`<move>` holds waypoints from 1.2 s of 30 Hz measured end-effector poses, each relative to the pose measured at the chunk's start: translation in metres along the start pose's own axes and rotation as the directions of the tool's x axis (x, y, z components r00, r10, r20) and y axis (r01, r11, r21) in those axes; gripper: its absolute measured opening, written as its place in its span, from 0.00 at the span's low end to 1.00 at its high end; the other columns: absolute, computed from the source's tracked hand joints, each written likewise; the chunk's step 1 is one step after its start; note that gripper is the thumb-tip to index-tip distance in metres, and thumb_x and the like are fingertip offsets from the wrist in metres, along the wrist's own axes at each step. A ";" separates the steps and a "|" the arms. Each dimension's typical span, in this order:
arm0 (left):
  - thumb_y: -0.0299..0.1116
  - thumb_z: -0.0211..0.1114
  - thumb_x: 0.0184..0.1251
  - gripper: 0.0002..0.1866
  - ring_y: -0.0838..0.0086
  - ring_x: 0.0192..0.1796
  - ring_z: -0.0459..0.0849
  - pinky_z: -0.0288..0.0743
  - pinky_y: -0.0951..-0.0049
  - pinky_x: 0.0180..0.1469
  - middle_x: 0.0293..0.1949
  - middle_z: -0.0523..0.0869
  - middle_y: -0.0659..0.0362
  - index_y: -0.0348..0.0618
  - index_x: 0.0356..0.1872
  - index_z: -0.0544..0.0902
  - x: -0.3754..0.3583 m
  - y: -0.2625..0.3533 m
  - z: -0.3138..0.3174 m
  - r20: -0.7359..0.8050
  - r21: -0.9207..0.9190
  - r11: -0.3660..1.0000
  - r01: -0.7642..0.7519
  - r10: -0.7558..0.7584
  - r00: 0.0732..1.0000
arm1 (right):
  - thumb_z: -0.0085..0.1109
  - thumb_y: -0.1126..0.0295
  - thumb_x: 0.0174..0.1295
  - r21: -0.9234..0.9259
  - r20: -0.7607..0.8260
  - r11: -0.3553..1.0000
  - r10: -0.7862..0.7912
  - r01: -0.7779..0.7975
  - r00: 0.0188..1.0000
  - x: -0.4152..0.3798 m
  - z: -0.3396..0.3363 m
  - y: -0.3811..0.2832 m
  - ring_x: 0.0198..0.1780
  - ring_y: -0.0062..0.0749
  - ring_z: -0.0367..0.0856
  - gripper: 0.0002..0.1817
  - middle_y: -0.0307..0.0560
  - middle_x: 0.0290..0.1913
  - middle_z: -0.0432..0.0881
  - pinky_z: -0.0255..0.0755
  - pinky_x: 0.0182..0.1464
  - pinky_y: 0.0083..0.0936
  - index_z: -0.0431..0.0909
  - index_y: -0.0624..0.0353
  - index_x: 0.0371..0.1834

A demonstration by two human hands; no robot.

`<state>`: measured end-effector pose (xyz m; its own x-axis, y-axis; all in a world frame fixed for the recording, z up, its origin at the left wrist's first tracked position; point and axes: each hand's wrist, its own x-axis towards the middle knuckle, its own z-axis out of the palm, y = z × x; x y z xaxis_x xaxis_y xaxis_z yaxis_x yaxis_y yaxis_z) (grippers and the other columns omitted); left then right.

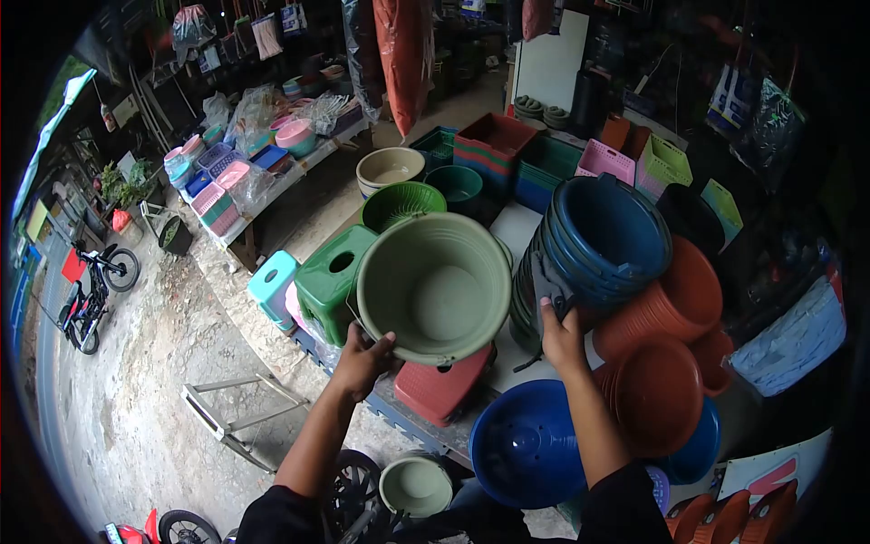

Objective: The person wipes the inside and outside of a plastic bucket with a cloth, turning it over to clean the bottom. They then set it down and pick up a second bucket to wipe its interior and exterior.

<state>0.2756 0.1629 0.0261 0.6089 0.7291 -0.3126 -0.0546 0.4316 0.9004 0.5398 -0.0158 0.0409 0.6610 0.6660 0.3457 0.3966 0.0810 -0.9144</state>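
A grey-green bucket (pixel 444 295) is tilted so that I look into its hollow inside. My left hand (pixel 364 361) is closed at its lower left rim, with the thumb against the outside. To the right, my right hand (pixel 562 334) has its fingers wrapped round a dark grey cloth (pixel 549 288). This hand is beside a stack of dark blue buckets (pixel 607 236). Left of the bucket stands a green plastic stool (pixel 333 263), and a red stool (pixel 441 385) lies below it. A blue basin (pixel 526 444) sits under my right forearm.
Brown-orange pots (pixel 652 394) are stacked at right. Behind stand a green basin (pixel 405 207), a cream bucket (pixel 390 169) and stacked crates (pixel 494 145). A smaller grey-green bucket (pixel 416 486) is low, near my body. Plastic goods cover a table (pixel 263 213) at left; a motorcycle (pixel 86 295) is beyond.
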 end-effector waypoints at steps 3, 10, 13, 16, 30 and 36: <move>0.27 0.61 0.70 0.20 0.69 0.39 0.82 0.81 0.68 0.38 0.47 0.78 0.53 0.43 0.57 0.63 0.061 0.009 0.022 -0.049 -0.038 0.999 -0.019 0.017 0.999 | 0.44 0.77 0.68 0.032 0.050 0.994 -0.106 0.104 0.993 0.015 0.001 0.002 0.70 0.42 0.65 0.24 0.57 0.66 0.72 0.50 0.73 0.31 0.66 0.67 0.68; 0.27 0.62 0.69 0.24 0.65 0.45 0.82 0.82 0.67 0.44 0.51 0.75 0.50 0.41 0.60 0.60 0.204 -0.020 0.051 -0.055 -0.184 0.983 -0.018 0.008 0.998 | 0.42 0.88 0.59 -0.145 0.442 0.989 0.068 -0.004 0.894 0.071 0.027 0.058 0.77 0.50 0.53 0.44 0.63 0.75 0.56 0.47 0.75 0.36 0.38 0.55 0.79; 0.27 0.62 0.69 0.27 0.65 0.44 0.82 0.83 0.66 0.45 0.51 0.75 0.48 0.41 0.62 0.58 0.240 -0.036 0.068 -0.064 -0.192 0.981 -0.014 0.001 0.998 | 0.41 0.88 0.58 -0.194 0.461 0.981 0.096 -0.005 0.882 0.092 0.039 0.094 0.78 0.50 0.51 0.44 0.62 0.76 0.52 0.47 0.76 0.34 0.41 0.53 0.79; 0.25 0.62 0.69 0.29 0.63 0.41 0.84 0.83 0.64 0.42 0.50 0.78 0.48 0.42 0.66 0.56 0.277 -0.058 0.079 -0.121 -0.129 0.991 0.042 -0.058 0.991 | 0.42 0.88 0.58 -0.196 0.499 0.977 0.027 0.083 0.866 0.105 0.044 0.126 0.78 0.49 0.50 0.43 0.61 0.77 0.51 0.47 0.76 0.33 0.44 0.55 0.79; 0.29 0.64 0.68 0.35 0.61 0.44 0.84 0.85 0.66 0.41 0.51 0.77 0.45 0.41 0.68 0.51 0.351 -0.149 0.074 -0.183 -0.014 0.986 0.168 -0.168 0.969 | 0.47 0.83 0.51 -0.505 0.473 0.862 0.304 -0.028 0.827 0.102 0.077 0.250 0.73 0.53 0.59 0.39 0.60 0.77 0.50 0.59 0.72 0.36 0.56 0.68 0.73; 0.30 0.64 0.68 0.33 0.63 0.44 0.84 0.84 0.67 0.41 0.49 0.78 0.45 0.39 0.66 0.53 0.360 -0.175 0.070 -0.168 0.003 0.984 0.181 -0.178 0.970 | 0.47 0.82 0.50 -0.552 0.481 0.834 0.323 -0.004 0.815 0.092 0.086 0.278 0.72 0.53 0.61 0.39 0.60 0.77 0.50 0.59 0.71 0.36 0.56 0.70 0.72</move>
<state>0.5596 0.3129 -0.2227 0.4673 0.7194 -0.5138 0.0590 0.5545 0.8301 0.6560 0.1315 -0.1992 0.3600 0.9259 -0.1149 0.6793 -0.3446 -0.6479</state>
